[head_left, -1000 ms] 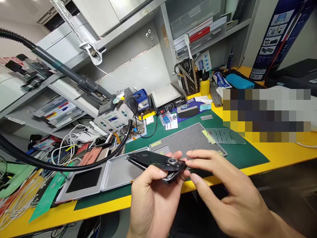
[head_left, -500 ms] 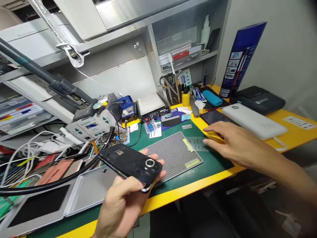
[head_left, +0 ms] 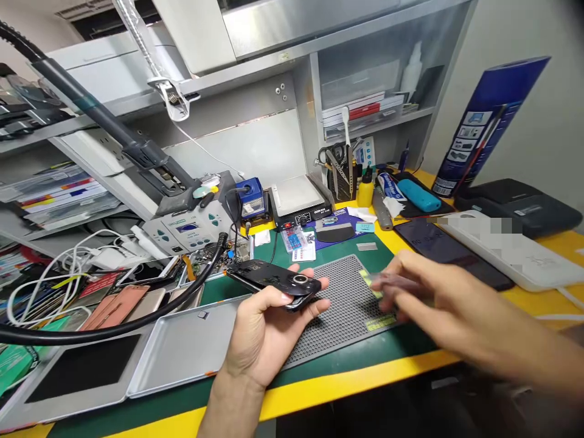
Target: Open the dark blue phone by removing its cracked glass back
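A black phone (head_left: 269, 280) lies tilted in my left hand (head_left: 274, 328), back side up, with its round camera ring toward the right. My left thumb presses on its near edge, and my fingers support it from beneath and behind. A narrow gap shows along the phone's edge near the thumb. My right hand (head_left: 424, 298) is closed around a thin, clear plastic piece (head_left: 387, 281), partly hidden by the fingers and blurred. It hovers over the right end of the grey perforated mat (head_left: 333, 304), apart from the phone.
An open silver case (head_left: 182, 353) lies at left, beneath a black hose (head_left: 137, 322). A blue soldering station (head_left: 250, 201) and a yellow bottle (head_left: 365, 188) stand behind. On the right are a dark phone (head_left: 447, 249) and a white power bank (head_left: 506, 249).
My right hand has picked up the clear plastic piece from beside the mat and drawn it slightly toward me. The phone in my left hand is tilted flatter. The camera view has shifted.
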Motion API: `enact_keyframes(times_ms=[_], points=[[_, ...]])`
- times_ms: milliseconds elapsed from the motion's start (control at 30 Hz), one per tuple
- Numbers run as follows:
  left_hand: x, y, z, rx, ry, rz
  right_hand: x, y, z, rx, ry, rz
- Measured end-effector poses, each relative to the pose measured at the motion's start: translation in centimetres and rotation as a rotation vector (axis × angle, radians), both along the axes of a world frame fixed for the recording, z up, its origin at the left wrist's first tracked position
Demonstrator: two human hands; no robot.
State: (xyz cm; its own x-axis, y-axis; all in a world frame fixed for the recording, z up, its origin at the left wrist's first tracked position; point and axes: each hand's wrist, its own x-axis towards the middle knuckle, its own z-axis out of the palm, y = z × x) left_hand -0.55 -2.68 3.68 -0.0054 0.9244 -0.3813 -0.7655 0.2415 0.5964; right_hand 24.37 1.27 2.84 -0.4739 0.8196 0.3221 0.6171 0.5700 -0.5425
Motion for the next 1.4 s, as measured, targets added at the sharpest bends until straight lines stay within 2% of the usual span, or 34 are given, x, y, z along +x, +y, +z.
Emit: enact_keyframes(times_ms=[33,67,167,233,500,667,1067,1400], points=[[0.0,0.0,-0.1,0.0,-0.004,-0.004,-1.0,-1.0,-0.3,0.059,0.03,0.071],[0.1,0.0,-0.1,0.002,-0.003,-0.008,-2.1,-1.9,-0.5,0.201,0.071,0.127],[0.3,0.0,-0.2,0.006,0.021,-0.004,-4.9,-3.5,-0.8,0.541,0.102,0.157],[0.4,0.0,-0.2,-0.004,0.039,0.012,-6.0,-3.7,-0.8,0.621,0.077,0.151],[0.4,-0.2,-0.6,0.011,0.053,0.019,-6.9,-2.9,-1.3,0.654,-0.02,0.155],[0.5,-0.1,-0.7,-0.026,0.063,0.021,-7.0,-2.6,-0.9,0.713,-0.097,0.136],[1.0,-0.7,-1.7,-0.015,0.193,0.036,-6.7,-1.8,-1.9,0.704,-0.151,0.164],[1.5,-1.0,-2.1,0.021,0.272,0.04,-6.9,-2.0,-2.5,0.685,-0.193,0.13]])
